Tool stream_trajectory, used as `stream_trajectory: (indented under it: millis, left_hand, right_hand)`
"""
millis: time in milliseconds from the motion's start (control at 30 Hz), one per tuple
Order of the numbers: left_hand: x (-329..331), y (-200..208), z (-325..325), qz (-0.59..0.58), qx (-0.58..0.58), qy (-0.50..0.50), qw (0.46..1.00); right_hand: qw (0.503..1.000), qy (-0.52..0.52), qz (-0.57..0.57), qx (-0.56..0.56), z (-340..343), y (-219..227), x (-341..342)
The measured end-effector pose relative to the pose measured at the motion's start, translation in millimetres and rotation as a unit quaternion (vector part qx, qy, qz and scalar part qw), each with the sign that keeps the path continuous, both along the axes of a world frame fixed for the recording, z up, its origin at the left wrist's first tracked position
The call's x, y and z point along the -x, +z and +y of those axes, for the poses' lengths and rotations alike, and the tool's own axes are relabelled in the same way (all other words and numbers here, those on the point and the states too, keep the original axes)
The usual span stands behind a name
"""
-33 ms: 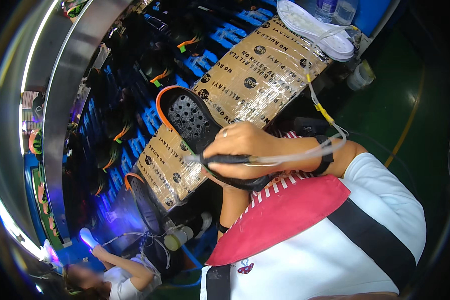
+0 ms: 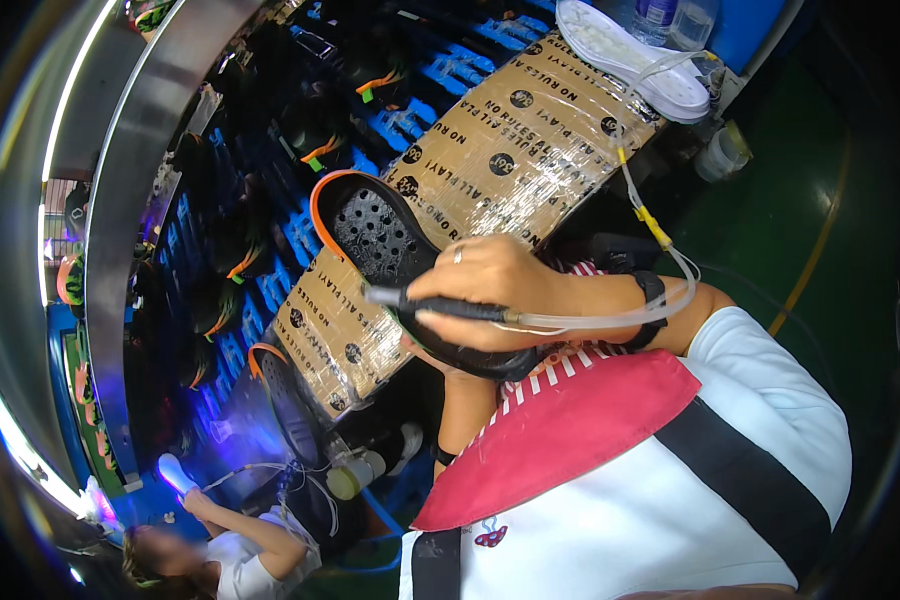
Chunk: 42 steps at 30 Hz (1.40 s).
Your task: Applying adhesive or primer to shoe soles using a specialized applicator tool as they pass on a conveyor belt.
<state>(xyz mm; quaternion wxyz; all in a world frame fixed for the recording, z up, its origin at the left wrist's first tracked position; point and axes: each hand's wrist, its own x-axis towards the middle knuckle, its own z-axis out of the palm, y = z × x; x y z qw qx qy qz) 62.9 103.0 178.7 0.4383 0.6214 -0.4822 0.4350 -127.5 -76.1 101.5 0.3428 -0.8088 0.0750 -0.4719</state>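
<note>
A black shoe sole (image 2: 370, 225) with an orange rim at its far end lies tilted in front of me. Its inner face is dotted with holes and looks glossy. My right hand (image 2: 495, 285) is closed round a black pen-like applicator (image 2: 455, 307) with a pale tip. A clear tube (image 2: 610, 318) runs from its back end along my right wrist. The tip is over the sole's left edge; I cannot tell whether it touches. My left hand (image 2: 420, 350) grips the near part of the sole from below, mostly hidden by the sole and my right hand.
A bench wrapped in printed brown cardboard (image 2: 510, 150) lies under the sole. A white sole (image 2: 630, 60) and plastic bottles (image 2: 655, 15) are at its far right. Blue racks (image 2: 400, 125) with dark shoe parts run along the left. A co-worker (image 2: 260, 545) sits lower left.
The applicator's tip has shifted slightly up the picture along the sole's left edge, the right hand turning a little with it. The sole has barely moved.
</note>
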Motion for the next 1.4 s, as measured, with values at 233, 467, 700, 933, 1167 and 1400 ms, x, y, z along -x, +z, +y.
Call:
stream_trajectory:
  millis: [233, 467, 700, 933, 1167, 1400]
  left_hand:
    - [25, -79, -32, 0.459, 0.131, -0.511, 0.715]
    - [57, -170, -85, 0.730, 0.066, -0.598, 0.326]
    - [37, -152, -80, 0.659, 0.108, -0.658, 0.347]
    - [35, -167, -98, 0.681, 0.079, -0.654, 0.320]
    - [22, -159, -99, 0.658, 0.075, -0.678, 0.320]
    - [6, -152, -98, 0.640, 0.046, -0.698, 0.318]
  right_hand:
    - [0.998, -0.008, 0.059, 0.030, 9, -8, -2]
    - [0.996, 0.035, 0.009, -0.085, 2, -8, 4]
    - [0.982, 0.166, 0.027, -0.090, 8, -16, 8]
    - [0.977, 0.144, 0.044, -0.150, 14, -19, 12]
    - [0.899, 0.236, 0.160, -0.331, 7, -8, 26]
    - [0.894, 0.316, 0.204, -0.244, -1, -19, 32]
